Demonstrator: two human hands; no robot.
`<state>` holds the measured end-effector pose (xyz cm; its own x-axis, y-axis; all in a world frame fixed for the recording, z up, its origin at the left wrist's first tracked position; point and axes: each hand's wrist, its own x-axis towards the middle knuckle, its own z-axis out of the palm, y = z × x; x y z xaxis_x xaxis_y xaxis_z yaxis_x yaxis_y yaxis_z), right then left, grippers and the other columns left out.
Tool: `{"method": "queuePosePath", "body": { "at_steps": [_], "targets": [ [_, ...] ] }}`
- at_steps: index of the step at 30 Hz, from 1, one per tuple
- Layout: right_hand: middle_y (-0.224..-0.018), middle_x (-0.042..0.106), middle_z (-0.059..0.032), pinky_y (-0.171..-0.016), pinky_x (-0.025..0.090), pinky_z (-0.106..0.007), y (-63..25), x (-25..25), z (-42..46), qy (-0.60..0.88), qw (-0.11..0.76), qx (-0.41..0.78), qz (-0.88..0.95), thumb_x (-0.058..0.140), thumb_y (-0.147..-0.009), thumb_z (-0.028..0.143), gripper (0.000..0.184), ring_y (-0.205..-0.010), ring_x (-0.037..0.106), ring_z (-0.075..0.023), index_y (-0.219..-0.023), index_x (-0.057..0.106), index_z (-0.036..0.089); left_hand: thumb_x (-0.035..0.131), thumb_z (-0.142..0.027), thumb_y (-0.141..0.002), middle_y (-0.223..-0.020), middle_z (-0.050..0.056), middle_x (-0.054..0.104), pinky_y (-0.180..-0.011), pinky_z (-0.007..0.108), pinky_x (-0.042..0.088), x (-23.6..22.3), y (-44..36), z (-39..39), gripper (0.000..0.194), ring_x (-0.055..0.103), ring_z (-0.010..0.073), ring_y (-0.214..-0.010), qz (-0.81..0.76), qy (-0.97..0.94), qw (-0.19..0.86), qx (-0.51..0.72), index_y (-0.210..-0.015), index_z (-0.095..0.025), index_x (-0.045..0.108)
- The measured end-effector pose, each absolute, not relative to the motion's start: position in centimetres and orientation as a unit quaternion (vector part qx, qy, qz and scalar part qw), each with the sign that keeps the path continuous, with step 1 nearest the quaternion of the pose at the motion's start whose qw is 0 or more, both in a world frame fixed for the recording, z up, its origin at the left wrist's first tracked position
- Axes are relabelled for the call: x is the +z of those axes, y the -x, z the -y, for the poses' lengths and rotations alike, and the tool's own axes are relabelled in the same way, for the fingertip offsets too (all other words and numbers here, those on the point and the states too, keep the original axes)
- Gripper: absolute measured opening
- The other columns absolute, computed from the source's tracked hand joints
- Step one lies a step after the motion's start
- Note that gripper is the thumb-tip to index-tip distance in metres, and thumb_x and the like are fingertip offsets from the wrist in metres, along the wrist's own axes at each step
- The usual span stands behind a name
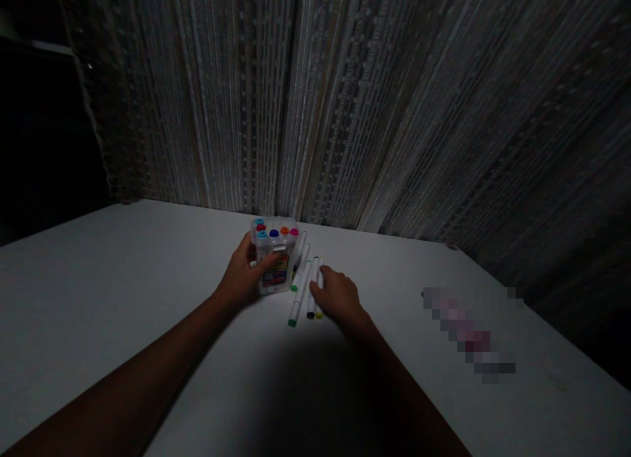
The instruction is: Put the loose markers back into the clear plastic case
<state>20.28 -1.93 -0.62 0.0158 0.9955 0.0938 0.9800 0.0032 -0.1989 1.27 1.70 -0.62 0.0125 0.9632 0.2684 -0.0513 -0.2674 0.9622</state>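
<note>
The left hand (240, 273) grips the clear case (275, 281) upright, coloured caps (274, 233) uppermost, just left of white markers (300, 298) lying lengthwise on the counter (148, 312), coloured ends toward the person. In dim light, the right hand (340, 294) seemingly pinches the similarly aligned yellow-ended marker (319, 315).

You have two hands, your left hand (242, 273) and right hand (341, 292), and one clear case (266, 249) with one label (277, 273). In it you can count six caps: two light blue (261, 235), one red (261, 227), one dark blue (274, 233), one orange (284, 231), one pink (294, 232). Outside it you can make out five white markers (299, 296). You also have one table (133, 286), one curtain (305, 102) and one pixelated object (461, 327)
</note>
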Motion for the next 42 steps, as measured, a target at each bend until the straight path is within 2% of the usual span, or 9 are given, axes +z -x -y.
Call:
{"method": "queuePosePath", "body": {
  "at_steps": [7,12,15,21,28,32,35,40,42],
  "targets": [
    [-0.106,0.065,-0.0143,-0.079,0.043,-0.036,-20.3,-0.6,2.0,0.708,0.11,0.034,0.696,0.041,-0.086,0.037,0.042,-0.097,0.061,-0.0273,-0.118,0.055,0.014,0.075,-0.054,-0.051,-0.109,0.004,0.062,-0.073,0.009,0.051,-0.3,-1.3,-1.5,0.073,0.062,0.0049,-0.085,-0.401,-0.552,0.448,0.578,-0.109,-0.018,0.05],
    [-0.114,0.059,-0.0138,-0.084,0.042,-0.035,-19.4,0.0,2.6,0.687,0.156,0.023,0.709,0.044,-0.086,0.047,0.05,-0.103,0.057,-0.0259,-0.123,0.053,0.015,0.075,-0.053,-0.051,-0.108,0.003,0.062,-0.073,0.009,0.051,-0.4,-1.4,-1.6,0.072,0.062,0.0044,-0.085,-0.403,-0.549,0.452,0.576,-0.109,-0.019,0.05],
    [-0.115,0.055,-0.0145,-0.085,0.042,-0.035,-18.8,0.3,3.0,0.661,0.133,0.032,0.737,0.048,-0.083,0.049,0.053,-0.107,0.052,-0.0273,-0.125,0.053,0.016,0.075,-0.054,-0.051,-0.11,0.003,0.062,-0.075,0.011,0.051,-0.3,-1.4,-1.5,0.073,0.062,0.005,-0.086,-0.4,-0.552,0.454,0.574,-0.11,-0.019,0.05],
    [-0.11,0.054,-0.0148,-0.086,0.041,-0.036,-19.1,-0.2,2.9,0.646,0.121,0.014,0.754,0.047,-0.085,0.039,0.039,-0.108,0.048,-0.0275,-0.114,0.061,0.016,0.076,-0.055,-0.049,-0.108,0.003,0.063,-0.075,0.012,0.051,-0.2,-1.3,-1.5,0.075,0.062,0.0058,-0.085,-0.407,-0.547,0.455,0.572,-0.109,-0.019,0.05],
    [-0.131,0.045,-0.014,-0.101,0.03,-0.044,-18.8,-0.7,2.8,0.59,0.14,0.017,0.795,0.045,-0.089,0.036,0.041,-0.127,0.031,-0.0298,-0.126,0.056,0.023,0.075,-0.054,-0.05,-0.105,0.001,0.063,-0.073,0.01,0.05,-0.2,-1.4,-1.5,0.071,0.062,0.0044,-0.084,-0.405,-0.552,0.445,0.577,-0.107,-0.019,0.051],
    [-0.114,0.057,-0.0114,-0.097,0.034,-0.036,-19.0,-0.6,2.5,0.572,0.163,0.016,0.804,0.044,-0.089,0.025,0.03,-0.115,0.043,-0.0232,-0.1,0.071,0.017,0.075,-0.055,-0.05,-0.107,0.003,0.062,-0.074,0.012,0.05,-0.2,-1.4,-1.6,0.074,0.061,0.0054,-0.085,-0.407,-0.554,0.446,0.573,-0.109,-0.018,0.05],
    [-0.102,0.061,-0.0106,-0.094,0.037,-0.03,-19.0,-0.5,2.3,0.567,0.188,0.011,0.802,0.046,-0.087,0.019,0.027,-0.104,0.048,-0.0192,-0.083,0.072,0.012,0.074,-0.055,-0.051,-0.108,0.004,0.062,-0.074,0.013,0.05,-0.3,-1.3,-1.7,0.072,0.061,0.0059,-0.085,-0.408,-0.559,0.443,0.571,-0.108,-0.018,0.05],
    [-0.114,0.057,-0.0129,-0.098,0.037,-0.034,-19.0,-0.9,2.3,0.572,0.198,0.026,0.796,0.052,-0.085,0.025,0.031,-0.112,0.045,-0.0228,-0.109,0.067,0.012,0.074,-0.054,-0.052,-0.108,0.004,0.062,-0.074,0.011,0.049,-0.4,-1.3,-1.8,0.074,0.061,0.0051,-0.084,-0.409,-0.558,0.442,0.571,-0.11,-0.017,0.05],
    [-0.118,0.055,-0.0136,-0.1,0.035,-0.036,-19.1,-1.1,2.3,0.576,0.192,0.026,0.794,0.051,-0.086,0.026,0.031,-0.116,0.043,-0.0243,-0.108,0.068,0.013,0.074,-0.053,-0.053,-0.108,0.003,0.062,-0.075,0.011,0.049,-0.4,-1.3,-1.7,0.072,0.062,0.0048,-0.085,-0.407,-0.556,0.444,0.572,-0.111,-0.018,0.05]
  ]
}}
